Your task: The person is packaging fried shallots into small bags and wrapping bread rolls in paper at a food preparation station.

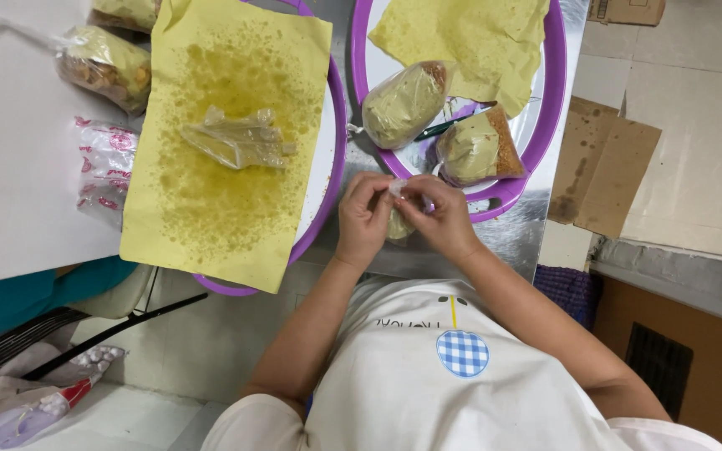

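My left hand (363, 219) and my right hand (441, 219) meet at the near edge of the metal table (521, 232). Together they pinch the twisted neck of a small clear plastic bag of yellowish food (398, 225), which hangs between them and is mostly hidden by my fingers. Just beyond my hands, two filled clear bags (404, 103) (480, 148) lie on a purple-rimmed tray (555, 92) lined with yellow paper.
A second purple tray (338, 134) holds oil-stained yellow paper (219, 142) with empty clear bags (238, 139) on it. More filled bags (107, 65) and printed plastic wrap (104, 164) lie at left. Cardboard (605, 167) leans at right.
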